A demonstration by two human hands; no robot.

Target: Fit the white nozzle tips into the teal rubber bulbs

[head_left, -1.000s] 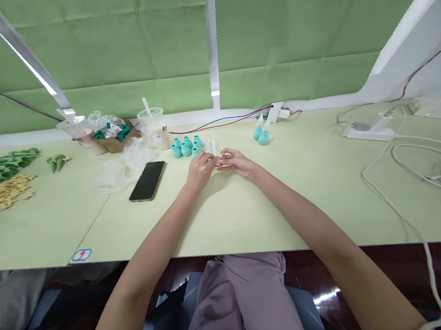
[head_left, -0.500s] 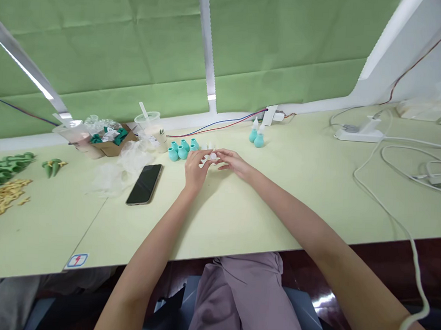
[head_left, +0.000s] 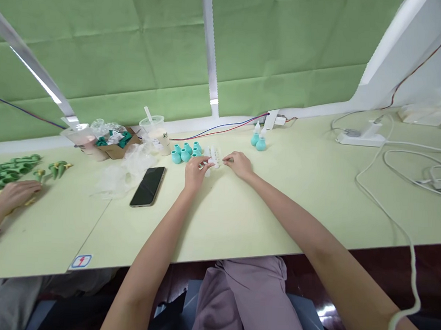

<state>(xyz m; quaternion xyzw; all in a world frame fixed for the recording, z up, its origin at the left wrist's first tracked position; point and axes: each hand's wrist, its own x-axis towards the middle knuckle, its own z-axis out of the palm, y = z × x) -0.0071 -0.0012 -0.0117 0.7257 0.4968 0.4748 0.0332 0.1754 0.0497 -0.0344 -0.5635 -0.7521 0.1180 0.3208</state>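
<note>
My left hand point(head_left: 195, 173) is closed, thumb and forefinger pinched round a small white plastic piece point(head_left: 212, 160). It is just in front of several turquoise bulbs point(head_left: 185, 155) with open necks. More small white pieces point(head_left: 217, 155) stand in rows right beside its fingertips. My right hand point(head_left: 238, 164) is a little to the right of these rows, its fingertips pressed together; anything between them is too small to make out. Behind it stand two turquoise bulbs with white pointed tips point(head_left: 260, 142), upright on the table.
A phone point(head_left: 148, 187), crumpled clear plastic point(head_left: 122, 172), drink cups point(head_left: 156, 134) and a cardboard box point(head_left: 118, 151) are to the left. A co-worker's hand point(head_left: 17, 194) reaches over green and yellow parts. White cables and a power strip point(head_left: 362, 139) lie at right.
My hands have drawn apart; the right moved slightly right, away from the white piece they both touched. A co-worker's hand has come in at the left.
</note>
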